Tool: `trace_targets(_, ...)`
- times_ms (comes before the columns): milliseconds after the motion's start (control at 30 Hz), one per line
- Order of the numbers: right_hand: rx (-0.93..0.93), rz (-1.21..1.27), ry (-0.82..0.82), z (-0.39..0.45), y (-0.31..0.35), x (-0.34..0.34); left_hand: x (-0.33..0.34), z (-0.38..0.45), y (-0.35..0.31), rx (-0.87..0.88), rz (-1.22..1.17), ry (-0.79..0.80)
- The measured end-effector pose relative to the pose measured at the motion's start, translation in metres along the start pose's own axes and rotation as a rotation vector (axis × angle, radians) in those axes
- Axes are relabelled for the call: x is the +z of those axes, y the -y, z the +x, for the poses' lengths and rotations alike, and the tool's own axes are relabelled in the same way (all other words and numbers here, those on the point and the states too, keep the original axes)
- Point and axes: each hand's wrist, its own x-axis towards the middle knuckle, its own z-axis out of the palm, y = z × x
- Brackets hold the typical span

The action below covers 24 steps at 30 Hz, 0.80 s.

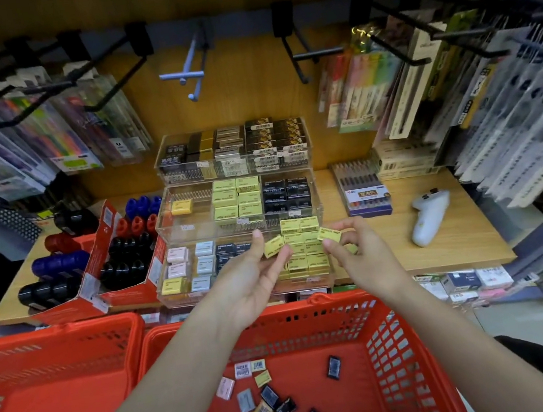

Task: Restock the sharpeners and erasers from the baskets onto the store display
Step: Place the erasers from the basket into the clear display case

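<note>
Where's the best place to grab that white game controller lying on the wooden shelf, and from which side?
Grip the white game controller from above, fingers across its narrower lower handle. It lies flat on the wooden shelf with bare shelf either side, and that end points toward you.

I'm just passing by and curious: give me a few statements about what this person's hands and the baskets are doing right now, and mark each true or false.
1. Each hand holds a yellow eraser: the left hand pinches one yellow eraser and the right hand another. True.
2. The right red basket is empty. False: loose erasers lie on its floor.
3. A white controller lies on the wooden shelf, right of the clear trays. True.
4. The hands are over the red cardboard boxes of sharpeners. False: they are over the front clear tray, at its stack of yellow erasers.
</note>
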Motion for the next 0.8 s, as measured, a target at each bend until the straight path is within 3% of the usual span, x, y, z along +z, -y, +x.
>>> trace_targets(67,-0.001,-0.052,-0.027,0.002,-0.001,0.0,-0.001,0.004,0.002,0.012,0.097,0.014)
trace_targets(133,-0.027,-0.091,-0.039,0.005,0.0,0.001,-0.002,0.008,0.004,0.076,0.354,-0.01)
trace_targets(200,-0.049,-0.118,-0.062,0.009,0.003,0.002,-0.002,0.013,0.005,0.201,0.614,-0.073)
trace_targets(333,-0.056,-0.118,-0.144,0.018,0.003,0.007,0.002,0.024,-0.001,0.428,0.864,-0.135)
trace_targets(600,-0.009,-0.088,-0.207,0.024,-0.003,0.015,0.009,0.053,0.001,0.652,1.223,-0.233)
trace_targets(800,-0.003,-0.081,-0.147,0.025,-0.004,0.013,0.009,0.057,-0.001,0.739,1.297,-0.278)
